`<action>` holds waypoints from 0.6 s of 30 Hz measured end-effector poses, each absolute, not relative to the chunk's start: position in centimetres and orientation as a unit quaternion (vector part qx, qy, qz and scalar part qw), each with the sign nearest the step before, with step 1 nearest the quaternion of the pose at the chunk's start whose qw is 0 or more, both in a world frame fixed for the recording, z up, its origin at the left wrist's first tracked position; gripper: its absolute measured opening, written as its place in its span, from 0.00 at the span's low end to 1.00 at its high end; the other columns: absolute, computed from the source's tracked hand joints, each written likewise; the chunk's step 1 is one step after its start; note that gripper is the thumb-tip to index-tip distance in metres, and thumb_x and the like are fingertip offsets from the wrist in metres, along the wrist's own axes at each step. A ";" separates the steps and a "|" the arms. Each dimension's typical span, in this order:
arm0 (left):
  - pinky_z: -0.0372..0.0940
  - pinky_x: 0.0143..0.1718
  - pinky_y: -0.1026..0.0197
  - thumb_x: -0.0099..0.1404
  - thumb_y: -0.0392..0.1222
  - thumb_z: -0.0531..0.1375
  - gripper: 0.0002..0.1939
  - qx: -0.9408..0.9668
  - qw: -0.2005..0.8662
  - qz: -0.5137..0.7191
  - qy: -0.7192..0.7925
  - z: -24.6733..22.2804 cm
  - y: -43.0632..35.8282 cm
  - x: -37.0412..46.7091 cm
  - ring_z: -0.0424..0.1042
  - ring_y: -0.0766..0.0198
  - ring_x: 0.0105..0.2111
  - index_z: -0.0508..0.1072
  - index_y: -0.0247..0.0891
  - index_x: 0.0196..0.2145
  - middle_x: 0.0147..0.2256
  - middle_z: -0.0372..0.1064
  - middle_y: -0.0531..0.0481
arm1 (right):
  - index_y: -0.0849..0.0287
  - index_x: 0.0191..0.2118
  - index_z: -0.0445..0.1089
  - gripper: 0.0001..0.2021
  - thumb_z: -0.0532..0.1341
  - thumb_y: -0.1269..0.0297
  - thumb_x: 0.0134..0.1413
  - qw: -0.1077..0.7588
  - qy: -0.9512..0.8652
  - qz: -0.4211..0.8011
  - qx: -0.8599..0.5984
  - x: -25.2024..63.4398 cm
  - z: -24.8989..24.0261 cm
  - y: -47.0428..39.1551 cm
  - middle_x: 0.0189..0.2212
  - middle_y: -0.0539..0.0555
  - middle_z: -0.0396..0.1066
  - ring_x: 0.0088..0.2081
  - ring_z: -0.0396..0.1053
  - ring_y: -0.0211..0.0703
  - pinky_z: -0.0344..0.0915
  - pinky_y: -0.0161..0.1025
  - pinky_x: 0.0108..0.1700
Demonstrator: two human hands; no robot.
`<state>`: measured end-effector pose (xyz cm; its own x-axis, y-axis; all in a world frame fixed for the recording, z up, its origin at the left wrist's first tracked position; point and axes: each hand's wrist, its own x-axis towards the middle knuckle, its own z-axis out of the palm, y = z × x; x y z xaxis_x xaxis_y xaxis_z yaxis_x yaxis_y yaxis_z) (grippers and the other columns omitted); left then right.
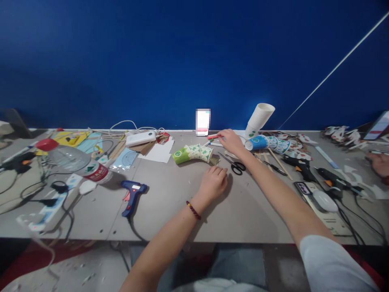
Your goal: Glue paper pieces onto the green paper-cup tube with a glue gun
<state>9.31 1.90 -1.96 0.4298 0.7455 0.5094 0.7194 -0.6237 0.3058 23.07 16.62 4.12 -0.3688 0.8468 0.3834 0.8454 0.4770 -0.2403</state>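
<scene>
My left hand [214, 181] rests on the grey table, fingers curled, near the black scissors [238, 168]; what its fingers hold, if anything, is hidden. Above it lies a bent tube of nested green patterned paper cups [192, 154]. My right hand [229, 140] reaches to the back of the table, its fingers closed on a red pen-like stick [213, 137]. A lit phone [203, 122] stands against the blue wall just left of that stick. Blue patterned cups [267, 143] lie to the right of my right hand, below a tilted stack of white cups [259, 117].
At left are a blue glue gun [132, 197], a red-capped bottle [75, 162], a power strip [57, 205] and papers [158, 150]. At right are more glue guns [299, 167], cables, a phone [302, 188] and a white mouse [325, 201]. Another person's hand [379, 163] shows at the right edge.
</scene>
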 end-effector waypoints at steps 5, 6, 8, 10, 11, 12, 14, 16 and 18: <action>0.63 0.46 0.53 0.65 0.37 0.55 0.07 0.852 -0.017 0.253 0.458 -1.6 1.7 9.4 0.69 0.54 0.44 0.71 0.34 0.39 0.41 0.70 0.41 | 0.59 0.45 0.75 0.17 0.56 0.77 0.54 0.060 -0.874 0.036 -0.481 20.2 4.1 20.0 0.48 0.58 0.75 0.48 0.70 0.50 0.63 0.39 0.46; 0.63 0.43 0.54 0.66 0.37 0.54 0.06 0.857 -0.023 0.247 0.452 -1.6 1.5 9.5 0.69 0.55 0.41 0.71 0.34 0.36 0.38 0.70 0.42 | 0.59 0.46 0.75 0.17 0.56 0.77 0.53 0.054 -0.875 0.037 -0.479 19.9 3.8 20.4 0.49 0.58 0.75 0.48 0.71 0.50 0.63 0.39 0.46; 0.62 0.37 0.56 0.67 0.37 0.53 0.08 0.872 -0.035 0.239 0.427 -1.5 1.2 9.8 0.69 0.57 0.36 0.70 0.35 0.33 0.33 0.69 0.44 | 0.59 0.47 0.75 0.17 0.56 0.76 0.54 0.042 -0.879 0.035 -0.473 19.6 3.3 21.0 0.49 0.59 0.74 0.48 0.71 0.49 0.63 0.38 0.45; 0.59 0.32 0.57 0.67 0.38 0.52 0.09 0.886 -0.050 0.240 0.394 -1.5 0.8 10.1 0.68 0.59 0.32 0.70 0.35 0.31 0.29 0.67 0.45 | 0.58 0.45 0.76 0.15 0.57 0.75 0.55 0.029 -0.884 0.033 -0.465 19.6 3.0 21.4 0.48 0.59 0.74 0.47 0.71 0.48 0.63 0.37 0.43; 0.58 0.30 0.57 0.67 0.38 0.52 0.10 0.891 -0.058 0.245 0.379 -1.6 0.6 10.2 0.67 0.60 0.30 0.69 0.35 0.30 0.28 0.66 0.46 | 0.58 0.44 0.76 0.14 0.57 0.74 0.55 0.023 -0.887 0.030 -0.461 19.6 2.9 21.6 0.47 0.58 0.75 0.46 0.71 0.48 0.62 0.36 0.42; 0.56 0.29 0.58 0.67 0.38 0.52 0.10 0.894 -0.067 0.250 0.366 -1.6 0.5 10.3 0.67 0.60 0.30 0.69 0.35 0.30 0.27 0.66 0.46 | 0.57 0.42 0.77 0.13 0.58 0.74 0.55 0.016 -0.889 0.027 -0.456 19.6 2.9 21.7 0.46 0.58 0.75 0.45 0.71 0.48 0.62 0.36 0.41; 0.53 0.26 0.58 0.67 0.38 0.52 0.11 0.895 -0.083 0.263 0.350 -1.7 0.4 10.4 0.67 0.61 0.28 0.68 0.36 0.29 0.25 0.65 0.47 | 0.58 0.38 0.78 0.11 0.59 0.73 0.55 0.005 -0.895 0.019 -0.446 19.6 2.9 21.8 0.44 0.59 0.75 0.44 0.71 0.48 0.61 0.35 0.39; 0.51 0.25 0.59 0.67 0.38 0.52 0.10 0.892 -0.093 0.279 0.342 -1.7 0.3 10.3 0.66 0.63 0.26 0.68 0.36 0.28 0.24 0.64 0.48 | 0.58 0.36 0.78 0.09 0.60 0.73 0.53 -0.005 -0.899 0.010 -0.438 19.4 2.9 21.8 0.42 0.59 0.75 0.43 0.70 0.48 0.59 0.35 0.37; 0.50 0.24 0.59 0.67 0.38 0.52 0.11 0.892 -0.096 0.290 0.334 -1.7 0.4 10.2 0.65 0.64 0.24 0.67 0.37 0.27 0.23 0.63 0.50 | 0.60 0.35 0.78 0.09 0.60 0.74 0.52 -0.012 -0.902 0.001 -0.432 19.3 3.1 21.5 0.41 0.60 0.74 0.42 0.70 0.48 0.58 0.35 0.35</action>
<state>10.19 0.37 -1.65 0.6088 0.5400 0.5812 0.6515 -0.7584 0.0223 19.30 21.54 3.07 -0.6256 0.7798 -0.0225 0.7799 0.6259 0.0086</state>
